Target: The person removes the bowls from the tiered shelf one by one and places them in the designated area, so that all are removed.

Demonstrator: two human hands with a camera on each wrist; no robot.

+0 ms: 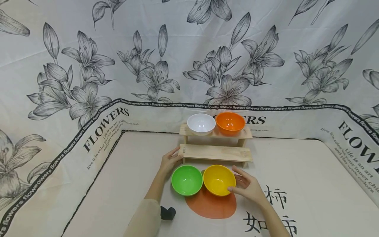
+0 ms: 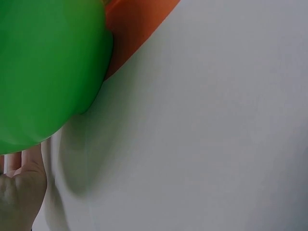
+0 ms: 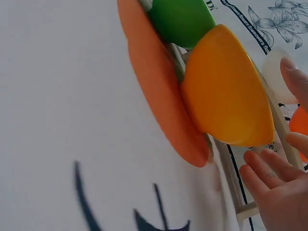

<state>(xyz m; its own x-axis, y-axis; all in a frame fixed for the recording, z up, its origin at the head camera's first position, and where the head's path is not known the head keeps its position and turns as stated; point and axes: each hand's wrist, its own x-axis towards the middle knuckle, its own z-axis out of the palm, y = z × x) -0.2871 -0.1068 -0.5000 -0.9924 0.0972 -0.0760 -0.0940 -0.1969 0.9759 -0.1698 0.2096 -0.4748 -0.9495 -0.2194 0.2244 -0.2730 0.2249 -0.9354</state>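
My left hand (image 1: 171, 160) is at the left end of the lower step of a two-tier wooden rack (image 1: 216, 153), its fingers extended against that end. Just in front of the rack, a green bowl (image 1: 187, 181) and a yellow bowl (image 1: 219, 180) sit side by side. To the right of the yellow bowl is my right hand (image 1: 247, 186), thumb near the rim and fingers spread. The right wrist view shows a gap between those fingers (image 3: 272, 173) and the yellow bowl (image 3: 226, 91). In the left wrist view the green bowl (image 2: 48, 62) hides the left fingertips.
On the rack's upper step stand a white bowl (image 1: 201, 124) and an orange bowl (image 1: 230, 123). The tablecloth has an orange printed shape (image 1: 210, 205) and black characters (image 1: 275, 197). A dark shape (image 1: 167, 213) lies beside the left sleeve (image 1: 145, 217). A flower-patterned cloth (image 1: 160, 75) hangs behind.
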